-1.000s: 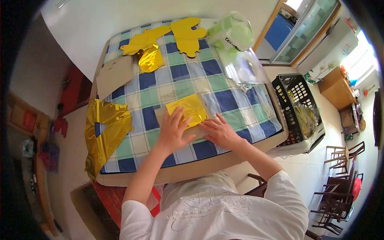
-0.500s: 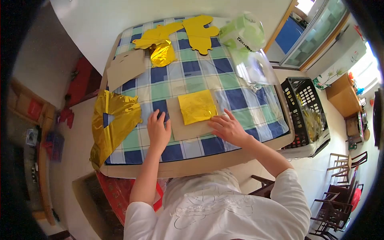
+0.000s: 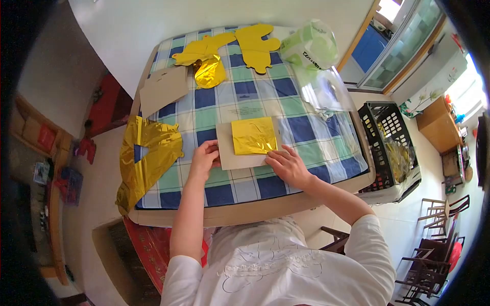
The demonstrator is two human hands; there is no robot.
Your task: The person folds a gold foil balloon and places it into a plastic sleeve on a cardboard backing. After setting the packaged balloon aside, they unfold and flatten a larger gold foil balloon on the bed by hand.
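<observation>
A square of folded gold foil (image 3: 253, 135) lies on a piece of tan cardboard (image 3: 232, 162) near the middle of the checked cloth. At the cardboard's left edge is my left hand (image 3: 205, 157), its fingers bent together around that edge. My right hand (image 3: 288, 166) rests at the lower right corner of the foil, with its fingers partly spread and nothing gripped in them. A clear plastic sleeve with small print (image 3: 245, 108) lies just behind the cardboard.
Gold foil (image 3: 148, 153) hangs over the left edge. Cardboard (image 3: 163, 89), yellow cutouts (image 3: 255, 48), a shiny gold piece (image 3: 210, 72), a green-white bag (image 3: 310, 45) and clear plastic (image 3: 324, 89) lie farther back. A black crate (image 3: 390, 137) stands right.
My left hand has closed at the cardboard's left edge. The cardboard and foil square have turned slightly and sit straighter. My right hand has shifted slightly along with them.
</observation>
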